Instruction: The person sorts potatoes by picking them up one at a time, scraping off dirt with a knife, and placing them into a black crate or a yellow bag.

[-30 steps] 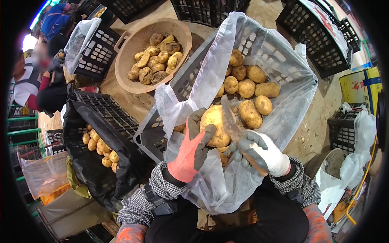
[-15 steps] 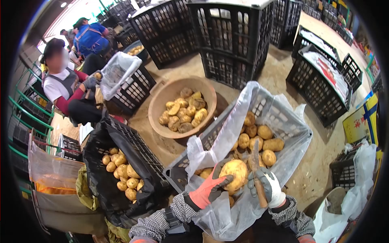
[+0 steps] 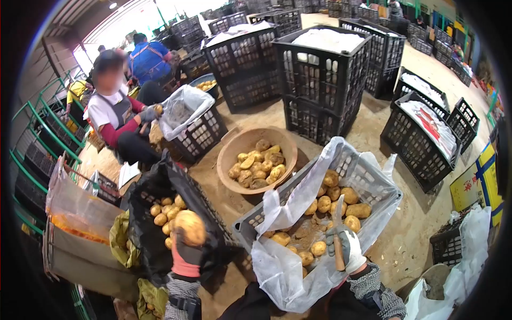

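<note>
My left hand (image 3: 186,255), in an orange and grey glove, grips a large potato (image 3: 188,227) and holds it over the black-lined crate (image 3: 140,197) of potatoes on my left. In a white and grey glove, my right hand (image 3: 346,246) holds a knife (image 3: 338,229) by its handle, blade up, above the grey crate (image 3: 352,162) lined with a white bag (image 3: 288,269). Several potatoes lie in that crate.
A tan basin (image 3: 234,146) of rough potatoes stands beyond both crates. Stacked black crates (image 3: 320,80) rise behind it, with more (image 3: 426,133) at the right. A seated person (image 3: 114,120) works at another lined crate (image 3: 194,128) at the left. Bags lie at the lower right (image 3: 469,240).
My left hand has carried the large potato left, from above the grey crate to over the black-lined crate. My view has lifted. The right hand still holds the knife upright.
</note>
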`<state>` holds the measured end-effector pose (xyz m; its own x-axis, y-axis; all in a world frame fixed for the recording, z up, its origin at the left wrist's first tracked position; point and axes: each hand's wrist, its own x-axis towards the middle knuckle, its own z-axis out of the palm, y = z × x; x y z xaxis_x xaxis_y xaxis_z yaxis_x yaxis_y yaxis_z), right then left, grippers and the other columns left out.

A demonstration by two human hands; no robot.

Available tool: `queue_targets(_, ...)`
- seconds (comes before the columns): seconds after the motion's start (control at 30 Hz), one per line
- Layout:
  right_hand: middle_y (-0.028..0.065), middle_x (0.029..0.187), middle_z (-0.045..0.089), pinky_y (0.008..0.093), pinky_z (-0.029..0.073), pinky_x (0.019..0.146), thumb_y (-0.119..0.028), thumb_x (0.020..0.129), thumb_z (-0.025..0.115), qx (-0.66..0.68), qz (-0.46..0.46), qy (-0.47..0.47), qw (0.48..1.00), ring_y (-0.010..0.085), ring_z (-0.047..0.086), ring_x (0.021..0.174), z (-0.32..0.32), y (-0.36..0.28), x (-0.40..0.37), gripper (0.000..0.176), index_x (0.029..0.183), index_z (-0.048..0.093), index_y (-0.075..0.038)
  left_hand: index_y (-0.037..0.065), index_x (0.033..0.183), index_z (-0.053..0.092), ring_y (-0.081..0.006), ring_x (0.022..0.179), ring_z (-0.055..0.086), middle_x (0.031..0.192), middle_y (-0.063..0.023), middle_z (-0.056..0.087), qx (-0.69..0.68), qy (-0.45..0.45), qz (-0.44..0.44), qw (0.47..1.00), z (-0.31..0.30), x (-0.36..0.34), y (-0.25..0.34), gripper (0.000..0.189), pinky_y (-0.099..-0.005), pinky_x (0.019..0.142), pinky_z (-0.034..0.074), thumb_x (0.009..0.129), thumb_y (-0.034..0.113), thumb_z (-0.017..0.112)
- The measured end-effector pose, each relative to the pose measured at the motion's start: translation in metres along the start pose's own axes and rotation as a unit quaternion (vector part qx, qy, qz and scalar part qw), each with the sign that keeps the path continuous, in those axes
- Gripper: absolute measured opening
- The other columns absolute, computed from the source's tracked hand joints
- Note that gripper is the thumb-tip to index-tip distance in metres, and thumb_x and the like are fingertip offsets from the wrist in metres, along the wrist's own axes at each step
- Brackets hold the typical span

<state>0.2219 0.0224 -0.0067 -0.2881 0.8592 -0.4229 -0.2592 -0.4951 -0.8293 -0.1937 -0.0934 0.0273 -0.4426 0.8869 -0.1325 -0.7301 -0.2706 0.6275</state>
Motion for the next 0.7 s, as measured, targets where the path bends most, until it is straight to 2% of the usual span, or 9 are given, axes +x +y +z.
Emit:
queue_targets(0.03, 0.0067, 0.076, 0.059, 0.0267, 0.046, 0.048, -0.036, 0.095, 0.049, -0.017, 0.006, 0.011, 1.0, 0.0153, 0.055, 0.054, -0.002, 0.003, 0.0, 0.037, 0.101, 0.056, -0.001, 0.008, 0.128, 0.046, -0.0257, 0.114, 0.054, 0.128, -0.0121, 0.05, 0.184, 0.044, 0.146, 0.971, -0.001, -0.002, 0.014, 0.043, -0.0422, 0.098, 0.046, 0.091, 0.023, 0.059)
queue_targets(0.07, 0.006, 0.075, 0.059, 0.0251, 0.046, 0.046, -0.037, 0.094, 0.049, 0.04, 0.011, 0.03, 0.999, 0.0136, 0.055, 0.053, -0.006, 0.01, 0.0, 0.035, 0.1, 0.058, -0.003, 0.006, 0.124, 0.05, -0.0241, 0.11, 0.056, 0.122, -0.0124, 0.052, 0.296, 0.1, 0.184, 0.932, 0.004, -0.013, 0.025, 0.037, -0.0382, 0.091, 0.049, 0.089, 0.014, 0.056)
queue_targets(0.13, 0.0038, 0.071, 0.058, 0.0231, 0.044, 0.045, -0.038, 0.094, 0.05, 0.04, 0.001, 0.023, 0.999, 0.0112, 0.054, 0.052, -0.003, 0.005, -0.001, 0.035, 0.098, 0.058, -0.004, 0.004, 0.119, 0.054, -0.0225, 0.102, 0.058, 0.111, -0.0124, 0.059, 0.572, 0.211, 0.19, 0.77, -0.072, -0.019, 0.038, 0.033, -0.0372, 0.086, 0.05, 0.086, 0.009, 0.054)
queue_targets(0.2, 0.0018, 0.069, 0.057, 0.0218, 0.043, 0.044, -0.04, 0.094, 0.05, 0.008, -0.011, 0.039, 0.999, 0.0094, 0.052, 0.05, 0.005, 0.004, -0.001, 0.036, 0.097, 0.058, -0.005, 0.004, 0.109, 0.059, -0.0265, 0.096, 0.062, 0.1, -0.0133, 0.065, 0.732, 0.119, 0.085, 0.666, -0.096, -0.038, 0.025, 0.025, -0.0378, 0.084, 0.049, 0.087, 0.015, 0.055)
queue_targets(0.27, 0.001, 0.068, 0.054, 0.0216, 0.042, 0.044, -0.041, 0.095, 0.05, -0.002, 0.01, 0.062, 0.998, 0.0089, 0.05, 0.05, 0.007, 0.002, -0.001, 0.036, 0.098, 0.056, -0.005, 0.005, 0.104, 0.062, -0.0322, 0.093, 0.063, 0.096, -0.0148, 0.066, 0.852, 0.154, 0.127, 0.483, -0.087, -0.043, 0.0, 0.024, -0.0402, 0.083, 0.048, 0.089, 0.022, 0.054)
queue_targets(0.4, 0.0012, 0.068, 0.053, 0.0207, 0.041, 0.043, -0.04, 0.095, 0.05, 0.007, 0.014, 0.06, 0.998, 0.0083, 0.048, 0.049, 0.014, 0.0, -0.004, 0.035, 0.099, 0.055, -0.006, 0.008, 0.103, 0.063, -0.0336, 0.093, 0.061, 0.097, -0.0144, 0.066, 0.835, 0.185, 0.095, 0.509, -0.065, -0.039, -0.002, 0.025, -0.0404, 0.082, 0.048, 0.09, 0.026, 0.052)
queue_targets(0.5, -0.0023, 0.066, 0.051, 0.0176, 0.035, 0.038, -0.036, 0.096, 0.049, -0.002, -0.005, 0.091, 0.996, 0.0054, 0.044, 0.045, 0.018, 0.002, -0.004, 0.031, 0.098, 0.054, -0.006, 0.007, 0.102, 0.064, -0.0335, 0.092, 0.062, 0.097, -0.0145, 0.066, 0.829, 0.161, 0.137, 0.518, -0.068, -0.04, -0.003, 0.023, -0.0395, 0.081, 0.048, 0.089, 0.023, 0.054)
queue_targets(0.67, -0.0004, 0.068, 0.053, 0.0188, 0.04, 0.043, -0.039, 0.096, 0.049, -0.007, 0.01, 0.088, 0.996, 0.0062, 0.047, 0.049, 0.006, 0.006, -0.003, 0.035, 0.099, 0.056, -0.005, 0.007, 0.105, 0.063, -0.0347, 0.094, 0.061, 0.1, -0.0157, 0.065, 0.845, 0.163, 0.141, 0.489, -0.081, -0.04, -0.002, 0.024, -0.0393, 0.083, 0.048, 0.086, 0.021, 0.057)
queue_targets(0.7, -0.0003, 0.068, 0.054, 0.0189, 0.04, 0.044, -0.039, 0.096, 0.047, 0.001, 0.017, 0.092, 0.996, 0.0063, 0.047, 0.049, 0.009, 0.005, -0.004, 0.035, 0.099, 0.056, -0.005, 0.006, 0.106, 0.062, -0.0326, 0.096, 0.062, 0.102, -0.0154, 0.065, 0.833, 0.144, 0.146, 0.514, -0.083, -0.041, 0.0, 0.024, -0.038, 0.086, 0.047, 0.086, 0.015, 0.056)
